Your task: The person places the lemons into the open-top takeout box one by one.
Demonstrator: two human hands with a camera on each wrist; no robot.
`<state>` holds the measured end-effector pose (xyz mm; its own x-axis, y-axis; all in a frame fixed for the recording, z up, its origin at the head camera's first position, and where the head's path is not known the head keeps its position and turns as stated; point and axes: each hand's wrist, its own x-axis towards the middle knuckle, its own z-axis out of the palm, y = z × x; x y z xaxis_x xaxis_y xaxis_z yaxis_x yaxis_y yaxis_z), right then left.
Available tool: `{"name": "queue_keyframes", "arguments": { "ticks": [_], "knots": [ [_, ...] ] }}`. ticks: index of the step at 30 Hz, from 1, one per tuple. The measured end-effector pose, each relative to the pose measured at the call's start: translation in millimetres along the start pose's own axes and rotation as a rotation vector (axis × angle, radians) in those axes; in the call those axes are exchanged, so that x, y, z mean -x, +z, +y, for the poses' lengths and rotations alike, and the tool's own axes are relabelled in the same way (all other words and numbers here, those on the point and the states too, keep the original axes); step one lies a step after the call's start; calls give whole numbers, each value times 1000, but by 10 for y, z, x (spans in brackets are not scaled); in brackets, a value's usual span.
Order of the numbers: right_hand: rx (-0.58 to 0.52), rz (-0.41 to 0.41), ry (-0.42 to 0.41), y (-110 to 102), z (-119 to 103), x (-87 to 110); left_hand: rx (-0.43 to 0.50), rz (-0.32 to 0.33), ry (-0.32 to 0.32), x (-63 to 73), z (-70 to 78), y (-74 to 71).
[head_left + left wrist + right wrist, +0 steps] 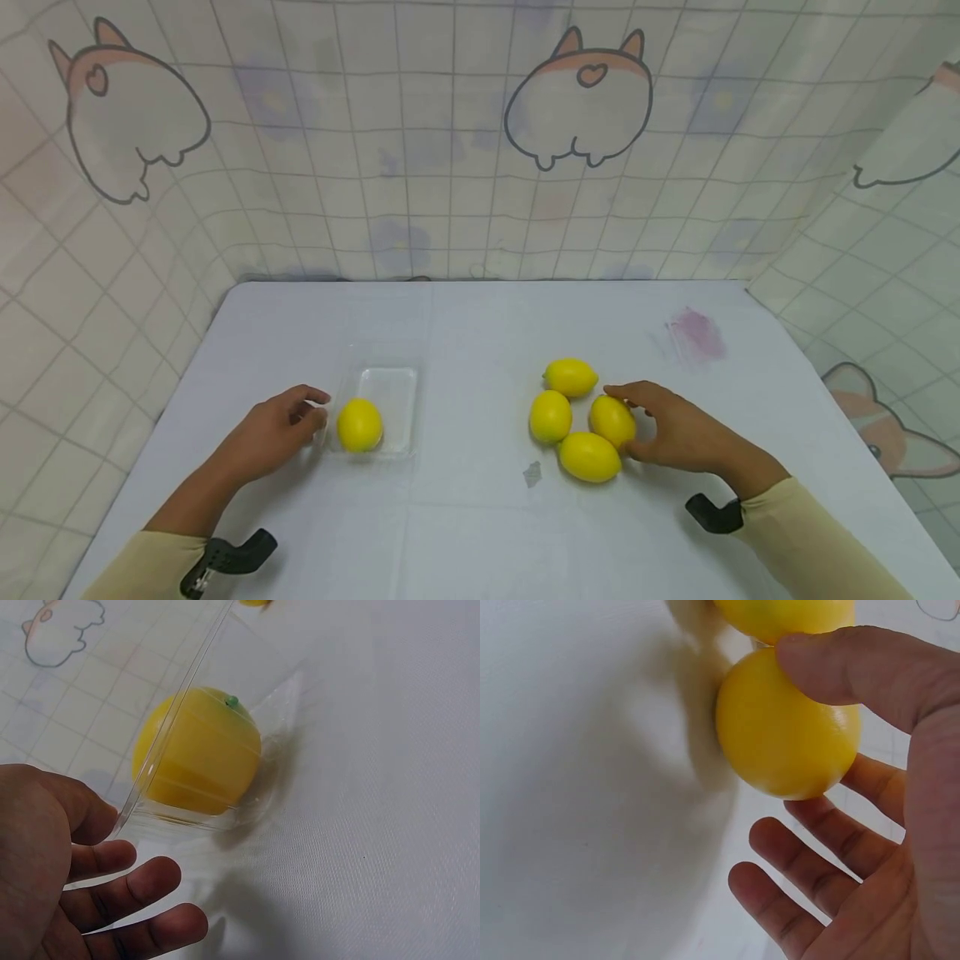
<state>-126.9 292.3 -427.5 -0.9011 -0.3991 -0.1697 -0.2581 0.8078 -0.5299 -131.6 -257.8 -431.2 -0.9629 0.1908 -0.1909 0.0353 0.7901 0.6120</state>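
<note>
My right hand holds a yellow lemon, thumb on the near side and index finger at the far side. The right wrist view shows the thumb across this lemon, with the lower fingers spread loosely. Three other lemons lie close around it: one behind, one to the left and one in front. At left, a clear plastic tray contains one lemon. Beside its left rim is my left hand, thumb tip right at the rim, fingers relaxed and apart.
A white cloth covers the table. Small grey tape lies in front of the lemons, and a pinkish stain marks the back right. Tiled-pattern curtains enclose the back and sides. Both wrists wear black camera mounts.
</note>
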Motion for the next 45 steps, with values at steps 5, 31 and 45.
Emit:
{"name": "queue_keyframes", "arguments": {
  "ticks": [5,31,45],
  "knots": [
    [-7,-4,24,11,4,-4,-5,1,0,0,-1,-3],
    [-12,32,18,44,88,-40,-3,2,-6,-4,10,-14],
    [33,90,-12,78,144,-87,-6,2,-21,6,2,-5]
  ]
}}
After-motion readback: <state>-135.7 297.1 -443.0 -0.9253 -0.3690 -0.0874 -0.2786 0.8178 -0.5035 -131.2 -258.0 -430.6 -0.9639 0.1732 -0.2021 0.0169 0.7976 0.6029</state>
